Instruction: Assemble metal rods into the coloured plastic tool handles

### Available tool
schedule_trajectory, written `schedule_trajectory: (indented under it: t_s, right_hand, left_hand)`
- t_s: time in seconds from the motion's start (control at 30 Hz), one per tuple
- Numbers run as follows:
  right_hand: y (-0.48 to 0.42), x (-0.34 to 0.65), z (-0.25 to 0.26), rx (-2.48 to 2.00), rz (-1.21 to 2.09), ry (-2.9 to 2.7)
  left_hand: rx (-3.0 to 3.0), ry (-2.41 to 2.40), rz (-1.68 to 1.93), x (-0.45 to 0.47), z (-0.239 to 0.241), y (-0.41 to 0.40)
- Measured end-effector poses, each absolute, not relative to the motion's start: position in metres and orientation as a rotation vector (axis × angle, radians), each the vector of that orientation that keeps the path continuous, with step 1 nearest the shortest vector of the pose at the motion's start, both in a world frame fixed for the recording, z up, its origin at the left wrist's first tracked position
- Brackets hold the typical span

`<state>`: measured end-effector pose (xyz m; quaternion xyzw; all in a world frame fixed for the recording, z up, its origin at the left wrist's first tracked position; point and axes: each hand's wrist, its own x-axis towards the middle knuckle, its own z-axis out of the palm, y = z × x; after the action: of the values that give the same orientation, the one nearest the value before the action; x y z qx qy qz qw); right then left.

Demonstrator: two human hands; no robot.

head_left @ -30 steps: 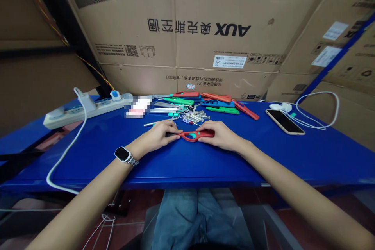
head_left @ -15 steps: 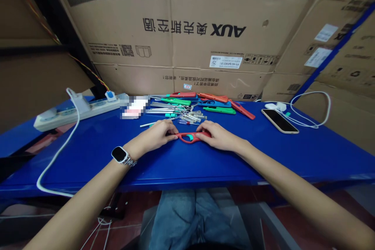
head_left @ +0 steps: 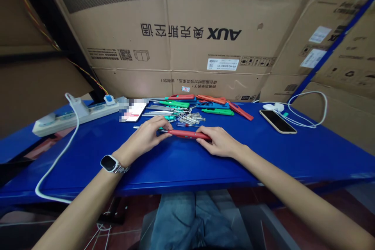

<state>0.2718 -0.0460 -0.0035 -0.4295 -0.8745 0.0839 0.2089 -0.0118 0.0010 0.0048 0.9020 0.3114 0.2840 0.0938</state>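
Observation:
A red utility lighter (head_left: 185,134) is held level between my two hands, low over the blue table. My left hand (head_left: 150,133) is closed on its left end, thumb and fingers pinching it. Out past the left fingers, a thin metal tube (head_left: 137,127) points left; the hand partly hides where it joins. My right hand (head_left: 216,140) is wrapped round the right end of the red body, thumb on the near side. Behind the hands lie loose metal tubes (head_left: 156,113) and small clear parts with wires (head_left: 191,118).
Red, green and blue lighter bodies, including a green one (head_left: 218,112), lie along the cardboard wall (head_left: 187,8). A phone (head_left: 278,121) and white cable are at right. A power strip (head_left: 79,114) and another phone (head_left: 136,110) are at left.
The red lighter has been turned about its length, so its trigger opening no longer shows and a narrow edge faces me. My left hand has moved slightly left.

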Motion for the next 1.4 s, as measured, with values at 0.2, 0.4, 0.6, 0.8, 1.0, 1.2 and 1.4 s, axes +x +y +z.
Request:
schedule_trajectory:
  t_s: [0.2,0.4,0.6,0.8,1.0,1.2,1.4]
  right_hand:
    - [-0.045,0.268,-0.008,-1.124,0.158,-2.587]
    - [-0.044,0.254,-0.009,-1.199,0.088,-2.628]
    - [-0.039,0.254,-0.005,-1.147,0.001,-2.686]
    - [-0.01,0.25,0.001,-1.147,0.021,-2.526]
    - [0.029,0.233,0.01,-1.427,0.094,-2.485]
    - [0.039,0.222,0.015,-1.485,-0.004,-2.575]
    - [0.038,0.222,0.022,-1.457,0.128,-2.522]
  left_hand:
    - [2.68,0.978,0.681,-0.008,0.006,-0.018]
    - [2.685,0.748,0.695,0.014,-0.005,-0.019]
    - [2.614,0.724,0.751,0.009,-0.014,-0.009]
    - [2.554,0.774,0.752,0.0,-0.015,-0.007]
    - [2.559,0.827,0.715,-0.006,-0.017,-0.007]
    - [2.59,0.823,0.793,-0.008,-0.019,-0.01]
    - [2.568,0.892,0.996,-0.01,-0.011,-0.013]
